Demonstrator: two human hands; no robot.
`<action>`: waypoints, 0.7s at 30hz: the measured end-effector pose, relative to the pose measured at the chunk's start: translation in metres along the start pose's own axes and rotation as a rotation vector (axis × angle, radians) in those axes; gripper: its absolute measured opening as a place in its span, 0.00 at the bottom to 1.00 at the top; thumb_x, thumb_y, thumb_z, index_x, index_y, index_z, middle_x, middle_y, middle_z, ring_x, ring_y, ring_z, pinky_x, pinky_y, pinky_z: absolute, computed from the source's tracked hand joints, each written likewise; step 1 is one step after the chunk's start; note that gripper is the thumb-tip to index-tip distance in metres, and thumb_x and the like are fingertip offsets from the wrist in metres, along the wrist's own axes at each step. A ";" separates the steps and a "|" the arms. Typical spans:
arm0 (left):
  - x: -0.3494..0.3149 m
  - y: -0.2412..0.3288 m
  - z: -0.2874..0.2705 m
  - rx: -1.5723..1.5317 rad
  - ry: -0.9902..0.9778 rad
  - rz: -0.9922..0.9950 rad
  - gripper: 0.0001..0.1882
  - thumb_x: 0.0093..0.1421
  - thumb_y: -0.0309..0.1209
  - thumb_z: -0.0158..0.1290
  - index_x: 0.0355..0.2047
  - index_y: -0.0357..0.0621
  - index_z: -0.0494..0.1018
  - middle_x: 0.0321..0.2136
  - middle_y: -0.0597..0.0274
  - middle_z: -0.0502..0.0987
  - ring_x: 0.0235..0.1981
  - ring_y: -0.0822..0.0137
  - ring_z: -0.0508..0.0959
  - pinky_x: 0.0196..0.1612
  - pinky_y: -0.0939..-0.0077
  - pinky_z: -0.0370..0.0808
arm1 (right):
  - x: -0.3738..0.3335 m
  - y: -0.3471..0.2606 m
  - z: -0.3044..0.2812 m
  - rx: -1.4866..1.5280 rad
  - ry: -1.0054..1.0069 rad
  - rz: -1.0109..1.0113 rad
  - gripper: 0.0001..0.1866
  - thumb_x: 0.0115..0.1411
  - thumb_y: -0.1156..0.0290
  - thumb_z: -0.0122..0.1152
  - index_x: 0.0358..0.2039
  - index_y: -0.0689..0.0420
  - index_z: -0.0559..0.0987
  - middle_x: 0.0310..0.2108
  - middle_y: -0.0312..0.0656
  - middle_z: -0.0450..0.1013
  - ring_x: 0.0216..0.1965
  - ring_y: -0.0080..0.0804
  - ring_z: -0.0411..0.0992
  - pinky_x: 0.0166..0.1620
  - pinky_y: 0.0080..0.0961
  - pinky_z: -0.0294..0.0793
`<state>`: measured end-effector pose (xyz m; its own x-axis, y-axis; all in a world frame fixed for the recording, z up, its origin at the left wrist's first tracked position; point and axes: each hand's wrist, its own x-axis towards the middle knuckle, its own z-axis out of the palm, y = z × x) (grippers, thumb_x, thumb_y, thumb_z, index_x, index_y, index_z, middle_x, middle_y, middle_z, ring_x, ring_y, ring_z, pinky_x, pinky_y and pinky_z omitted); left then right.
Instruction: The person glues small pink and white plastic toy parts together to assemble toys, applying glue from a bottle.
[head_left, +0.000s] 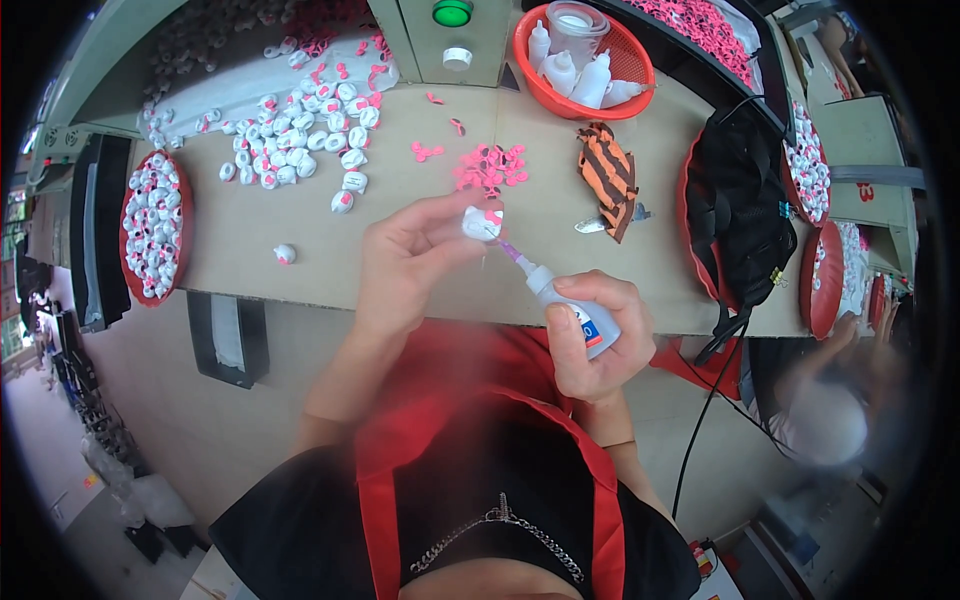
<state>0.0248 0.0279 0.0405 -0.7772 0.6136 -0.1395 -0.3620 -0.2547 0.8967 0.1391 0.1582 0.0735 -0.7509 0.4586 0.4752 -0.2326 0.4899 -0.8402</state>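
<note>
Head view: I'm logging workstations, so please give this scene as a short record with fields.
Left hand: holds small white-and-pink piece
Right hand: holds squeeze bottle, its tip at that piece; contact unclear
Beyond the hands: loose pink bits
Left on table: white-and-pink cluster
Basket: orange-red, holding white bottles
Right of pink bits: orange-and-brown striped bundle

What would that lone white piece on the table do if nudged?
The lone white piece would probably roll, given its rounded outline. It's likely light: the left hand pinches a similar piece.
</note>
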 end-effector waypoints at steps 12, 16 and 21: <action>0.001 0.001 0.001 -0.016 0.008 0.009 0.18 0.50 0.14 0.50 0.44 0.31 0.68 0.40 0.48 0.74 0.40 0.60 0.77 0.45 0.70 0.73 | 0.001 -0.002 -0.005 -0.002 -0.025 0.017 0.11 0.42 0.85 0.58 0.29 0.64 0.73 0.22 0.44 0.73 0.19 0.31 0.72 0.24 0.19 0.70; 0.001 0.000 -0.004 -0.019 0.002 0.002 0.19 0.50 0.14 0.50 0.45 0.30 0.68 0.40 0.48 0.74 0.41 0.63 0.76 0.45 0.72 0.73 | 0.002 -0.004 0.002 0.009 -0.030 0.026 0.10 0.43 0.84 0.58 0.29 0.64 0.73 0.22 0.44 0.73 0.20 0.29 0.73 0.24 0.19 0.71; 0.002 -0.001 -0.019 -0.010 0.078 0.022 0.21 0.49 0.13 0.49 0.46 0.28 0.66 0.40 0.44 0.74 0.41 0.57 0.76 0.47 0.67 0.73 | 0.002 0.002 0.006 0.193 -0.022 0.555 0.08 0.50 0.76 0.56 0.32 0.64 0.72 0.25 0.39 0.71 0.20 0.17 0.64 0.23 0.13 0.62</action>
<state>0.0139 0.0154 0.0312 -0.8226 0.5478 -0.1524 -0.3494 -0.2755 0.8956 0.1339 0.1555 0.0715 -0.8046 0.5914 -0.0533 0.0922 0.0359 -0.9951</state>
